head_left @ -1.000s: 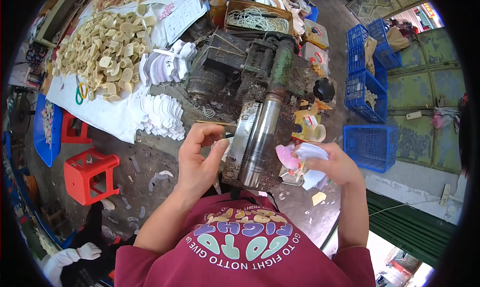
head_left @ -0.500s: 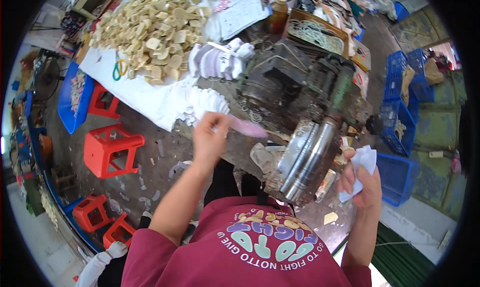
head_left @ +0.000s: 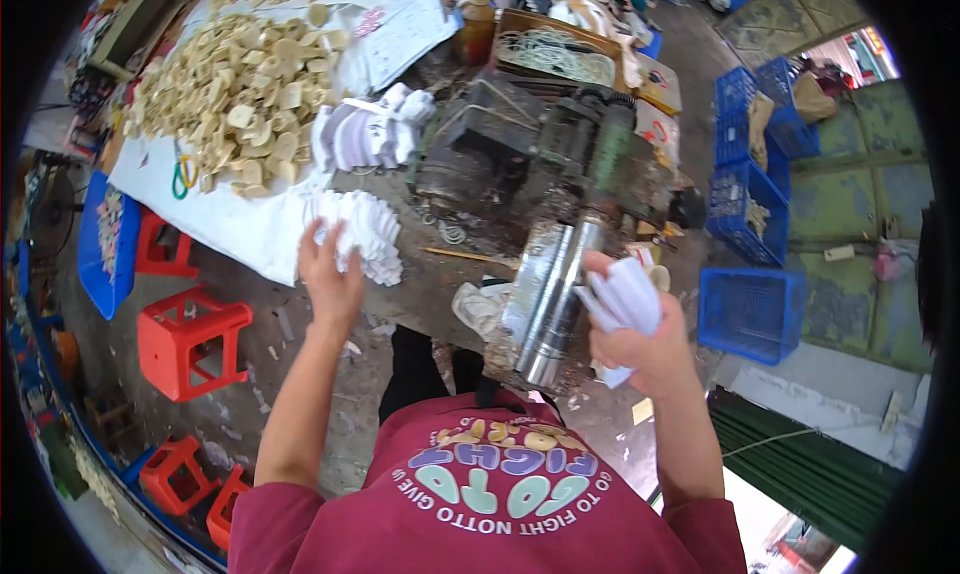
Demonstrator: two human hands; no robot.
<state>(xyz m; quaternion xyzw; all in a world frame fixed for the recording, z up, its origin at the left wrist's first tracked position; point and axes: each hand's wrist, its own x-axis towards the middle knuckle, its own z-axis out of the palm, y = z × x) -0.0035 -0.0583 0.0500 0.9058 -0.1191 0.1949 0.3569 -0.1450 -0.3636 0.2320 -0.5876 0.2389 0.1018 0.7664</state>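
Note:
Over the near edge of the white-covered table, my left hand (head_left: 333,279) is open with its fingers spread, right at a fanned pile of white cloth pieces (head_left: 372,236). Nothing shows between those fingers. My right hand (head_left: 655,352) grips a small bunch of folded white cloth pieces (head_left: 628,296); their layers fan out toward its fingertips. That bunch is just right of two shiny metal rollers (head_left: 548,346) on a dark, greasy machine (head_left: 490,139). Behind the pile sits a stack of white and pale purple pieces (head_left: 365,134).
A large heap of cream-coloured cup-shaped pieces (head_left: 240,94) covers the table's far left, with scissors (head_left: 181,177) beside it. Red stools (head_left: 190,344) stand on the littered floor at left. Blue crates (head_left: 750,319) are at right. A box of cord (head_left: 560,54) lies behind the machine.
The view has shifted. My left hand has opened and reached to the white pile; the pink strip beside it is no longer visible. My right hand has brought its cloth pieces nearer the rollers.

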